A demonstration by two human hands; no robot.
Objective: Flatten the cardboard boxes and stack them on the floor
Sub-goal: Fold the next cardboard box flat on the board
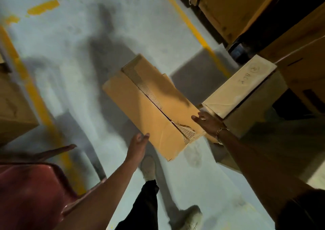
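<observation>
The long tan cardboard box sat over the pale grey floor; blur hid whether it rested there. Your left hand and right hand were both open at its near end, gripping nothing. It looked light and stiff, yet weak along the torn centre seam, so its long outer edges were your better hold. Its underside was hidden.

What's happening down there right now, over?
Left hand and right hand open at near end of brown box. Seam torn. Pale box close alongside, red chair left.
</observation>
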